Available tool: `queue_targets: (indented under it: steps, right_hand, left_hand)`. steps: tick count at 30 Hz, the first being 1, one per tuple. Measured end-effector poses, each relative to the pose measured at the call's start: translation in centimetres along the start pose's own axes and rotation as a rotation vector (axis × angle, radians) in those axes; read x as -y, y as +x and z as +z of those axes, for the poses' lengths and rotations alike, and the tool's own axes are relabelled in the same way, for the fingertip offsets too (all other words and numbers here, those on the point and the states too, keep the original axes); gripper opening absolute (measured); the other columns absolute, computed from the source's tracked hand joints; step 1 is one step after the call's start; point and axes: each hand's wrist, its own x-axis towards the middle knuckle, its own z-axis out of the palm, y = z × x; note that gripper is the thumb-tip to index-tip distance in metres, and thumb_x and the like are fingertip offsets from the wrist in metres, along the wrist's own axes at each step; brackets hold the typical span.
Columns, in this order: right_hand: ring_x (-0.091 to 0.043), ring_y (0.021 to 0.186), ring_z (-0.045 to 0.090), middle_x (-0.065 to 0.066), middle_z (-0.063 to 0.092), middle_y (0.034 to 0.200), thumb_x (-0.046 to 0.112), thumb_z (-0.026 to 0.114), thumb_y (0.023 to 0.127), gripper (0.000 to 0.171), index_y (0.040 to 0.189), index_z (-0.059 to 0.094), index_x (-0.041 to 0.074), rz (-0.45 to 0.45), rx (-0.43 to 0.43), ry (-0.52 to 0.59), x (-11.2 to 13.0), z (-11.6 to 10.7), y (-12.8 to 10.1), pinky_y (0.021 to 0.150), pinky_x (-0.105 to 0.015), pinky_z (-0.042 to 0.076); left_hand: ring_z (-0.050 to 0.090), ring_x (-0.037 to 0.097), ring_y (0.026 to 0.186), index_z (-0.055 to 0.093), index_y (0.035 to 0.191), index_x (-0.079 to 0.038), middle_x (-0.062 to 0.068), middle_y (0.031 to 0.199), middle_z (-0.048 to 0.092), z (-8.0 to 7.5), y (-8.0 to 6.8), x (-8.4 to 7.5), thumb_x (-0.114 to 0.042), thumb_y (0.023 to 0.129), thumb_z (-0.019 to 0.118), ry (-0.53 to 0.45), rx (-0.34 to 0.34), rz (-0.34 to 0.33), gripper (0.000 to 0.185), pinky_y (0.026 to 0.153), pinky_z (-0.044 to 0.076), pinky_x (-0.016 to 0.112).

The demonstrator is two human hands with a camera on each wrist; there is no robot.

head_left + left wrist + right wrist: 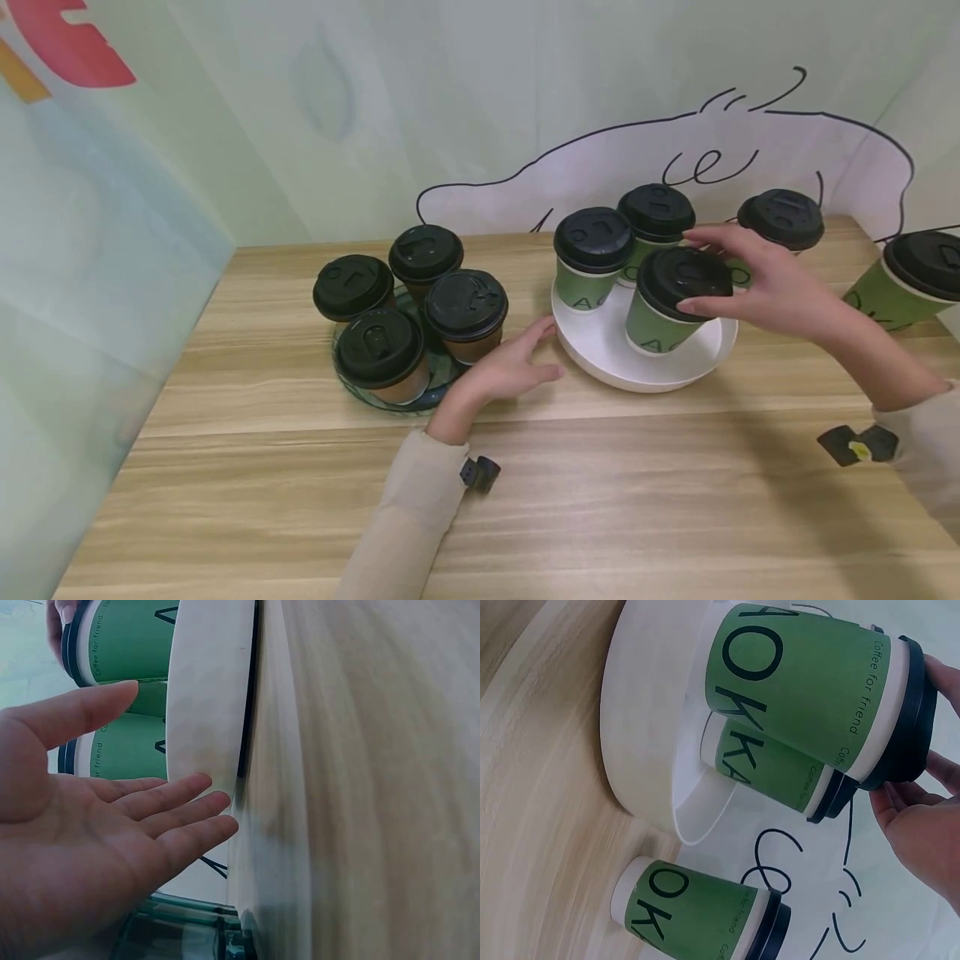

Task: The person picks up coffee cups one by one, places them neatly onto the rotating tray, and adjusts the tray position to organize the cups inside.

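Note:
My right hand (772, 287) grips the black lid of a green-sleeved paper coffee cup (660, 325), thumb on the near side and fingers on the far side. In the right wrist view this cup (802, 690) is upright within the rim of a round white tray (645, 712). Behind it on the tray (637, 383) stand two more green cups (585, 287). My left hand (510, 367) is open beside the tray's left side, holding nothing. Its fingertips (199, 782) are right at the tray's white wall in the left wrist view.
Left of my left hand, a greenish glass tray (360, 392) bears several brown-sleeved cups (401, 387) with black lids. Another green cup (780, 218) stands behind my right hand, off the white tray, and one (900, 287) at the far right. A printed wall (450, 108) rises behind the wooden table (585, 500).

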Motion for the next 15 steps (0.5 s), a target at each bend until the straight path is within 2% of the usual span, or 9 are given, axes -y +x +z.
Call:
queue_targets:
  steps: [7,15]
  right_hand:
    - [-0.032,0.108,0.044,-0.015,0.048,0.124,0.013,0.081,0.068,0.073,0.131,0.045,0.003,-0.067,-0.007,-0.012,0.3,0.6,0.1,0.087,-0.048,0.037]
    - [-0.031,0.108,0.043,-0.016,0.049,0.124,0.011,0.080,0.068,0.071,0.130,0.045,0.001,-0.093,0.010,0.011,0.6,1.2,0.2,0.090,-0.054,0.035]
  left_hand:
    - [0.024,0.018,0.134,0.015,0.146,-0.007,0.009,0.147,0.027,0.0,0.0,0.0,-0.015,0.090,0.057,-0.004,0.001,-0.003,0.070,0.107,0.022,0.032]
    - [0.024,0.019,0.134,0.016,0.146,-0.006,0.010,0.147,0.028,0.0,0.0,0.1,-0.016,0.090,0.057,0.011,-0.004,0.005,0.070,0.107,0.022,0.034]
